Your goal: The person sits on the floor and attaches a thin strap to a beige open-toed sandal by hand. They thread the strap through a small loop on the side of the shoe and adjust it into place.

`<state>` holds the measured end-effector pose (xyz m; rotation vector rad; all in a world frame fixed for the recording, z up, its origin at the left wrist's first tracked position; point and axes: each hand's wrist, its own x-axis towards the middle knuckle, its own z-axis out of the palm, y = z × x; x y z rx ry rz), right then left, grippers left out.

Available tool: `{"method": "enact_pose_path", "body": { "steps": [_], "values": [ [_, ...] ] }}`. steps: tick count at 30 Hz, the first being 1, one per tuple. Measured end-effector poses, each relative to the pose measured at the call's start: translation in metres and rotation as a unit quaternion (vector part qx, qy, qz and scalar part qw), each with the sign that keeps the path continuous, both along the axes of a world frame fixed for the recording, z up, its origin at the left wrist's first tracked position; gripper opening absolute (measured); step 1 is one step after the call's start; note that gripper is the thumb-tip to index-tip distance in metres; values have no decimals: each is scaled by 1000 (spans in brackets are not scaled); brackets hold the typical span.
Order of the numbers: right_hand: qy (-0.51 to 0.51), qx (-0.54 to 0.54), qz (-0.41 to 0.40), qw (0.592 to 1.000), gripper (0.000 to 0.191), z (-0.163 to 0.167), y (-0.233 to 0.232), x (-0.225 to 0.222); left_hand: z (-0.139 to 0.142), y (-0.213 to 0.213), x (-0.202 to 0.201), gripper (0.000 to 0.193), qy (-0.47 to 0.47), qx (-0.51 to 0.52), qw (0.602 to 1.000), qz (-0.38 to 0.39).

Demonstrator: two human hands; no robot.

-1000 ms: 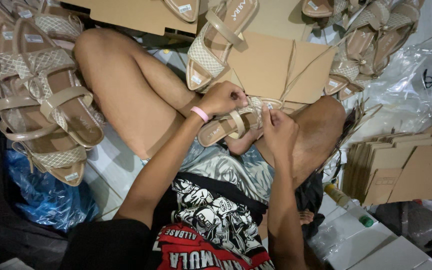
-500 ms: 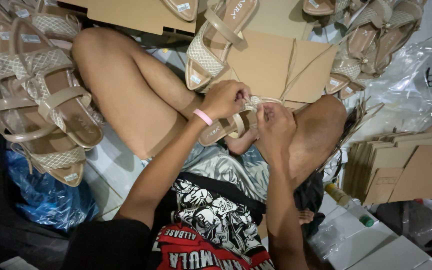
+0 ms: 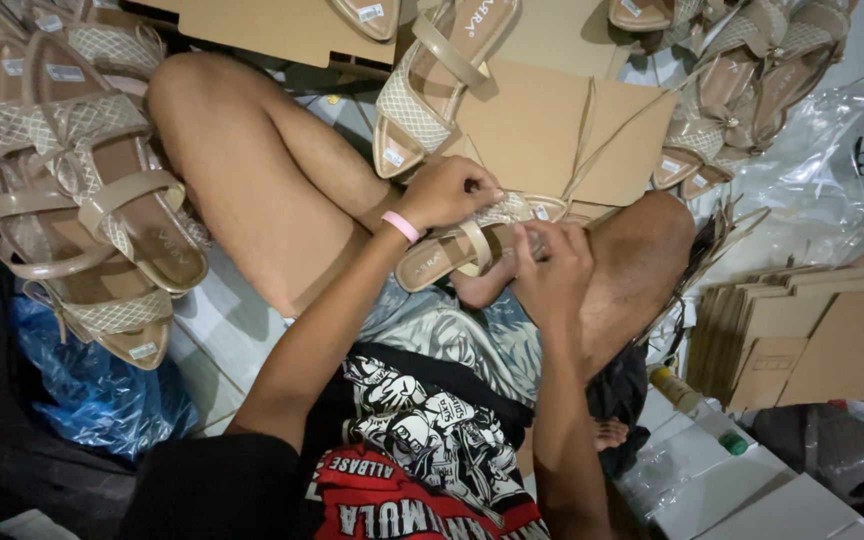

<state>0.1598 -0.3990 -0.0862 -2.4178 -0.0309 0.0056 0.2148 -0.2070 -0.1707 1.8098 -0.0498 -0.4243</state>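
I sit cross-legged on the floor with a beige strappy sandal (image 3: 447, 258) held over my lap. My left hand (image 3: 449, 190), with a pink band on its wrist, grips the sandal's woven front part from above. My right hand (image 3: 552, 268) closes on the same sandal from the near side, fingers at its toe end. An unfolded brown cardboard box (image 3: 552, 130) lies just beyond my hands, with another beige sandal (image 3: 437, 80) resting on its edge.
Several beige sandals (image 3: 82, 190) are piled at the left and more (image 3: 742, 90) at the upper right. Clear plastic bags (image 3: 832, 170) lie at the right, flat cardboard blanks (image 3: 812, 340) stacked below them, a blue plastic bag (image 3: 92, 390) at lower left, white boxes (image 3: 742, 490) at lower right.
Both hands stay on the sandal; the left hand has shifted slightly along its front straps and the right hand's fingers have moved up onto the toe end.
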Motion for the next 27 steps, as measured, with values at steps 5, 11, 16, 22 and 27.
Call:
{"method": "enact_pose_path", "body": {
  "steps": [5,11,16,22,27],
  "values": [
    [-36,-64,33,997,14,4,9,4,14,-5,1,23,-16,74,997,-8],
    [14,-80,54,995,16,9,9,11,20,-2,6,17,-5,56,998,-40],
    [77,-104,56,990,17,7,5,17,15,3,6,16,2,22,998,-58],
    [228,-53,-9,972,19,-5,-8,32,8,2,5,21,40,25,996,-75],
    [149,25,13,988,12,-13,-21,23,3,12,2,20,-16,-33,999,-31]
  ]
}}
